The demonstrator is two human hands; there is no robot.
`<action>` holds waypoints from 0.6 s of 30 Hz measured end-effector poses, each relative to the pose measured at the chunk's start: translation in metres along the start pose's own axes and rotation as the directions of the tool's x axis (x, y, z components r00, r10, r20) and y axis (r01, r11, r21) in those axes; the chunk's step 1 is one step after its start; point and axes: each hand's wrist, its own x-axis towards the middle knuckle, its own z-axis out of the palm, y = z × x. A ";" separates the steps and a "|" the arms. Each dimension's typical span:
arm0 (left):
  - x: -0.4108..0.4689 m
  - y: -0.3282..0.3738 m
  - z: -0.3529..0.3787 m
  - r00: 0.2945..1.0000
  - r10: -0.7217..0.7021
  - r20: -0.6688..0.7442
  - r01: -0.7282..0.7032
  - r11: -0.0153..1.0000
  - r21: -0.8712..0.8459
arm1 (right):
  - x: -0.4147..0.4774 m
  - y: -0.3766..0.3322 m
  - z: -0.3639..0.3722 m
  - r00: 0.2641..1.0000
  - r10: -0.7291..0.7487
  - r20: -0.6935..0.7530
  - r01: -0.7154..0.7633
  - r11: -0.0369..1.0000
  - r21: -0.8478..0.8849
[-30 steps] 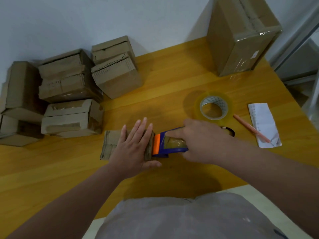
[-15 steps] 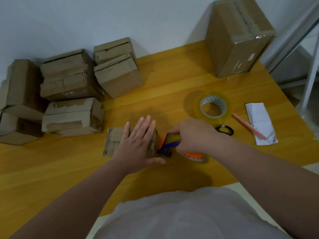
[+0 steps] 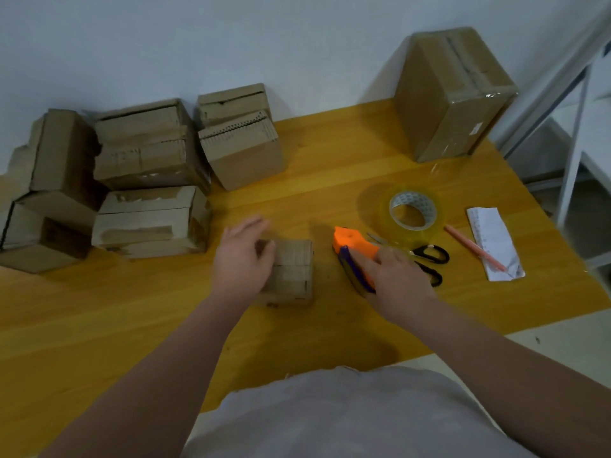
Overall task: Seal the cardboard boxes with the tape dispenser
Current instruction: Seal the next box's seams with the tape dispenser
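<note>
A small cardboard box [image 3: 292,271] lies on the yellow wooden table [image 3: 330,180] in front of me. My left hand [image 3: 243,259] is blurred; it holds the box at its left side, thumb on the top face and fingers over the far left edge. The orange and blue tape dispenser [image 3: 352,244] lies on the table just right of the box, apart from it. My right hand [image 3: 395,280] grips the dispenser's rear and covers that half of it.
A clear tape roll [image 3: 410,213], black scissors [image 3: 431,259], a pink pen [image 3: 472,247] and a folded paper [image 3: 494,246] lie at the right. Several small boxes [image 3: 148,180] are stacked at the back left. A large taped box [image 3: 453,94] stands back right.
My right hand drew the dispenser off the box's right end, moved it right and brought it down on the table. My left hand went from flat on the box top to its left side.
</note>
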 end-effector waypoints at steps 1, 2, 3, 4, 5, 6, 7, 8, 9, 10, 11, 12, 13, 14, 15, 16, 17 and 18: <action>-0.001 -0.005 -0.006 0.995 -0.095 -0.034 0.094 0.995 -0.021 | -0.001 -0.005 -0.001 0.999 0.002 -0.037 -0.002 1.000 0.004; -0.003 -0.011 -0.012 0.981 -0.191 -0.036 0.189 0.980 -0.055 | -0.002 -0.010 -0.004 0.997 0.000 -0.075 0.003 0.999 0.035; -0.005 -0.018 -0.016 0.960 -0.279 -0.017 0.276 0.956 -0.094 | -0.001 -0.016 -0.007 0.995 -0.011 -0.103 0.019 0.997 0.076; -0.009 -0.025 -0.019 0.935 -0.354 0.014 0.352 0.927 -0.128 | 0.001 -0.022 -0.010 0.993 -0.033 -0.116 0.047 0.992 0.116; -0.012 -0.031 -0.020 0.914 -0.404 0.047 0.406 0.900 -0.161 | 0.003 -0.029 -0.012 0.992 -0.061 -0.114 0.079 0.984 0.162; -0.015 -0.037 -0.019 0.900 -0.428 0.078 0.435 0.879 -0.193 | 0.006 -0.036 -0.014 0.991 -0.091 -0.097 0.111 0.970 0.218; -0.019 -0.042 -0.018 0.893 -0.437 0.105 0.450 0.863 -0.229 | 0.010 -0.042 -0.016 0.991 -0.119 -0.062 0.132 0.949 0.287; -0.022 -0.045 -0.016 0.886 -0.445 0.132 0.464 0.843 -0.272 | 0.014 -0.048 -0.018 0.990 -0.142 -0.016 0.138 0.922 0.363; -0.024 -0.045 -0.016 0.876 -0.456 0.159 0.483 0.816 -0.318 | 0.017 -0.053 -0.018 0.987 -0.160 0.029 0.133 0.894 0.428; -0.026 -0.045 -0.015 0.864 -0.469 0.184 0.503 0.785 -0.361 | 0.020 -0.058 -0.017 0.983 -0.171 0.059 0.123 0.872 0.474; -0.027 -0.044 -0.015 0.854 -0.478 0.206 0.520 0.758 -0.395 | 0.022 -0.061 -0.015 0.983 -0.172 0.070 0.114 0.856 0.505; -0.029 -0.043 -0.016 0.844 -0.485 0.230 0.536 0.735 -0.416 | 0.023 -0.064 -0.012 0.985 -0.161 0.060 0.106 0.843 0.527; -0.030 -0.042 -0.016 0.836 -0.487 0.252 0.548 0.720 -0.426 | 0.023 -0.066 -0.009 0.989 -0.142 0.036 0.099 0.831 0.547; -0.032 -0.041 -0.016 0.832 -0.485 0.270 0.555 0.716 -0.423 | 0.023 -0.068 -0.006 0.993 -0.121 0.010 0.094 0.816 0.570; -0.032 -0.039 -0.017 0.827 -0.482 0.290 0.563 0.716 -0.413 | 0.023 -0.070 -0.004 0.995 -0.101 -0.011 0.088 0.801 0.593; -0.033 -0.038 -0.019 0.819 -0.481 0.314 0.573 0.714 -0.402 | 0.022 -0.071 -0.002 0.996 -0.083 -0.027 0.082 0.787 0.612; -0.033 -0.038 -0.020 0.808 -0.480 0.342 0.586 0.710 -0.389 | 0.022 -0.072 -0.001 0.997 -0.068 -0.039 0.077 0.777 0.624; -0.033 -0.039 -0.020 0.793 -0.482 0.373 0.603 0.705 -0.372 | 0.022 -0.073 0.000 0.997 -0.054 -0.049 0.073 0.773 0.630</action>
